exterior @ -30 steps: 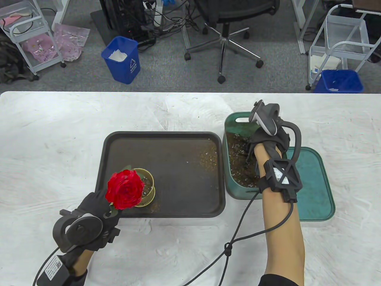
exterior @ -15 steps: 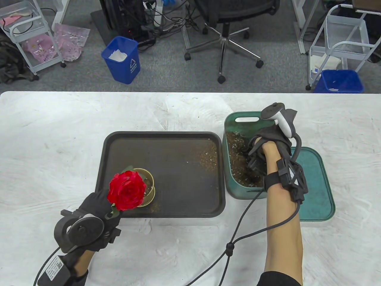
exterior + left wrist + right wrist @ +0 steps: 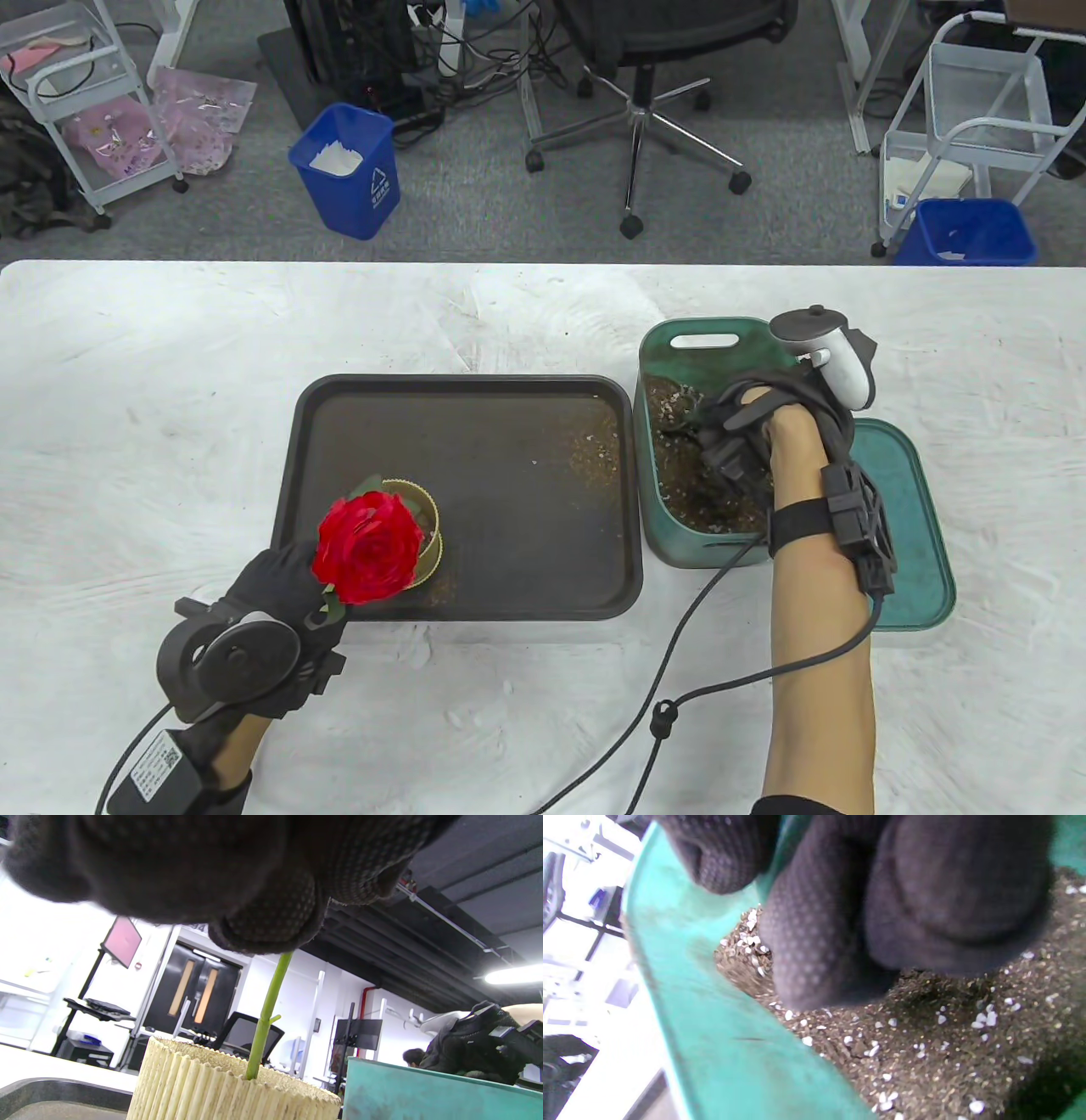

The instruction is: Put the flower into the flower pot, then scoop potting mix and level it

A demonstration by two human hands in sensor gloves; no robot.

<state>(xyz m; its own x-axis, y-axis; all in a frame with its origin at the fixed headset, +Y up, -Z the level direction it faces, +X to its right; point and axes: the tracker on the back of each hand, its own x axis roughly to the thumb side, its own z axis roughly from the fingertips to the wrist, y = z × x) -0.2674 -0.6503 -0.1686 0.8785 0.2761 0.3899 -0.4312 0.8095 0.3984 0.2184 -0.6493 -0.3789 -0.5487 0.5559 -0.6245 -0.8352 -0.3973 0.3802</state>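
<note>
My left hand pinches the green stem of a red rose, whose lower end stands inside the ribbed yellow flower pot. The pot sits at the front left of a dark tray. In the left wrist view the fingers close on the stem just above the pot. My right hand is down in the green bin of potting mix. Its fingers are curled into the mix; what lies inside them is hidden.
A teal lid lies right of the bin, under my right forearm. Loose mix is scattered on the tray's right side. A cable trails across the white table front. Chairs, carts and blue bins stand on the floor beyond.
My right hand has rolled from palm-down towards palm-up in the mix, fingers curling, wrist swinging right. The rose has drifted slightly right and forward over the pot.
</note>
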